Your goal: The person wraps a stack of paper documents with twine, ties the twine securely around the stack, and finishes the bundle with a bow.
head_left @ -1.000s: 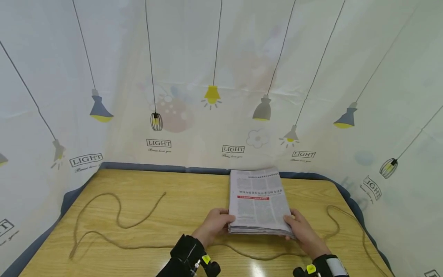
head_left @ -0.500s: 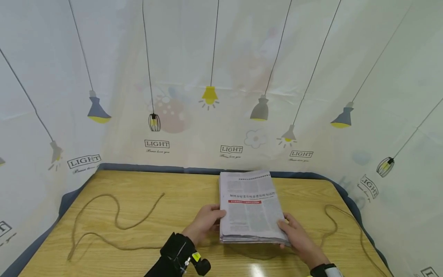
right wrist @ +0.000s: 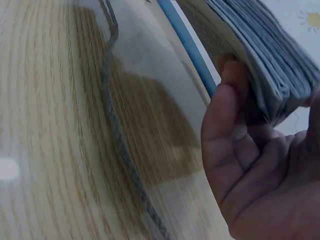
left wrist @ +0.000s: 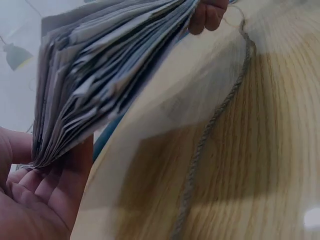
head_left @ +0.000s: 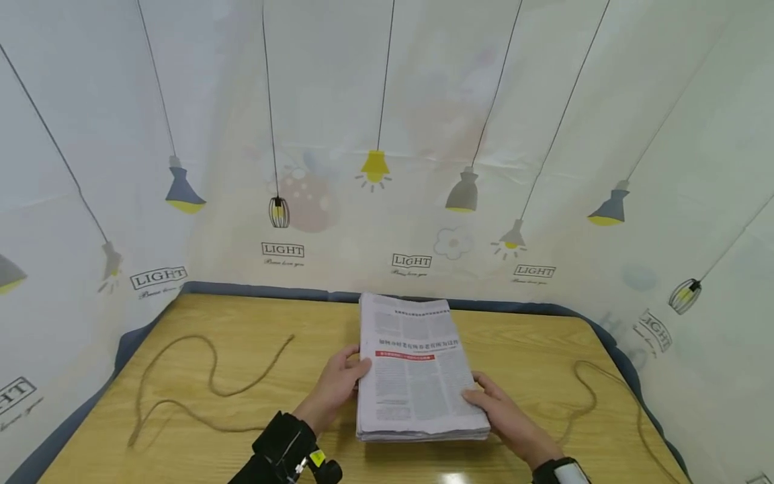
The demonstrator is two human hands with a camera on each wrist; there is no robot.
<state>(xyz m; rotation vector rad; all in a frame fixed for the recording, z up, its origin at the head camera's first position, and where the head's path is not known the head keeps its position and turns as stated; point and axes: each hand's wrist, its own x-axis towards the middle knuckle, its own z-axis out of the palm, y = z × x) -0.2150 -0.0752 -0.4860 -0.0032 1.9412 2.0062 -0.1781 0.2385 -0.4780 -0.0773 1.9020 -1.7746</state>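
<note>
A thick stack of folded newspapers [head_left: 417,383], its top sheet crossed by a red headline bar, is held up above the table between both hands. The left hand [head_left: 334,384] grips its left edge, thumb on top and fingers beneath, as the left wrist view shows with the layered pages [left wrist: 100,65] fanning slightly. On the opposite edge the right hand [head_left: 504,413] grips in the same manner; in the right wrist view its fingers [right wrist: 222,115] curl under the stack. Below runs a thin braided rope [head_left: 211,370] on the tabletop, its middle hidden by the newspapers in the head view.
The wooden table [head_left: 242,316] carries the rope, which loops at the left and again at the right [head_left: 589,390]. Behind it hangs a pale cloth [head_left: 338,269] printed with lamps, with a dark blue border along the table's edge.
Both hands have carried the newspaper stack leftward and nearer to the person. It now looks larger and higher off the table. The rope lies as before.
</note>
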